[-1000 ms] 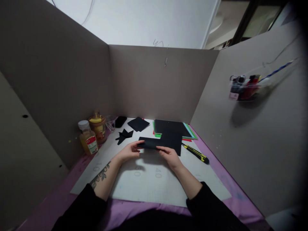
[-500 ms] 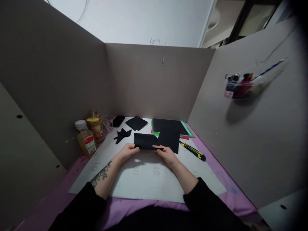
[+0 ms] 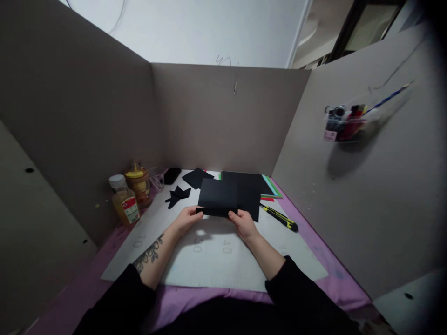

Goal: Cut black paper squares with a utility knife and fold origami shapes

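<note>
- Left hand [image 3: 184, 222] grips the near left corner of the black paper [image 3: 218, 194], thumb on top and fingers underneath
- Right hand [image 3: 245, 226] pinches the near right corner the same way, so neither hand is free and both look about equally near the paper
- Directly ahead of the person, the paper reaches away from the hands towards the back panel [image 3: 223, 121]; its near edge carries a narrow band (a turned-up fold, by the look of it) whose long axis runs left to right, from one thumb to the other
- Held a little above the white mat [image 3: 216, 272], judging by the shadow below, it overlaps in view a loose black sheet [image 3: 249, 200] to its right and the black squares [image 3: 194, 177] behind its left corner
- On the right hand's side lies the yellow-and-black cutter [image 3: 281, 218], slanting, with the coloured paper stack [image 3: 248, 180] farther back
- Out to the left sit the black cut-out [image 3: 178, 195], a dark phone-like object [image 3: 172, 176], a bottle [image 3: 126, 204] and a lidded cup [image 3: 138, 185]
</note>
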A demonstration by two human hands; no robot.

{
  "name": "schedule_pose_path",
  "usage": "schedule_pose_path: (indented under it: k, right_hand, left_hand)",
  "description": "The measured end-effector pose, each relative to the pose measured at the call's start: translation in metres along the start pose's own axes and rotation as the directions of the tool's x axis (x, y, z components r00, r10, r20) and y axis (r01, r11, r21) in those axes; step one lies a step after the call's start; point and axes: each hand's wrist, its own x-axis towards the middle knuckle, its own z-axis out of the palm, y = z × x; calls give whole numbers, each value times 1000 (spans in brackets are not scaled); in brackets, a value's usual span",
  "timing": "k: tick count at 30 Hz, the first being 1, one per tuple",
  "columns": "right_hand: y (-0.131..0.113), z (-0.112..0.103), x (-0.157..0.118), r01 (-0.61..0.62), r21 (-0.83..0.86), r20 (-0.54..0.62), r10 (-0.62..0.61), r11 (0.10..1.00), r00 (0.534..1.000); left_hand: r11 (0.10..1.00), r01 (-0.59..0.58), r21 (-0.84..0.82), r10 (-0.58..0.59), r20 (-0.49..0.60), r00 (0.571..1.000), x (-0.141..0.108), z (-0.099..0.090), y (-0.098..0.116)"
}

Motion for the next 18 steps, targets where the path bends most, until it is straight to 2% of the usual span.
schedule_pose_path:
  k: [3, 7, 15, 18]
  right_hand:
    - [3, 2, 0, 35, -69, -93, -41, 997, 995]
    - [2, 3, -2, 78, -128, -130, -95, 989, 987]
    - [-2, 8, -4, 107, -117, -183, -128, 987, 975]
    - [-2, 5, -3, 132, -102, -181, -149, 986, 972]
  left_hand:
    - [979, -116, 168, 124, -37, 992, 2, 5, 2]
    - [949, -118, 291, 172, -168, 971, 5, 7, -2]
    - [956, -78, 284, 147, -231, 962, 3, 12, -3]
    - [981, -65, 182, 104, -212, 972, 4, 10, -2]
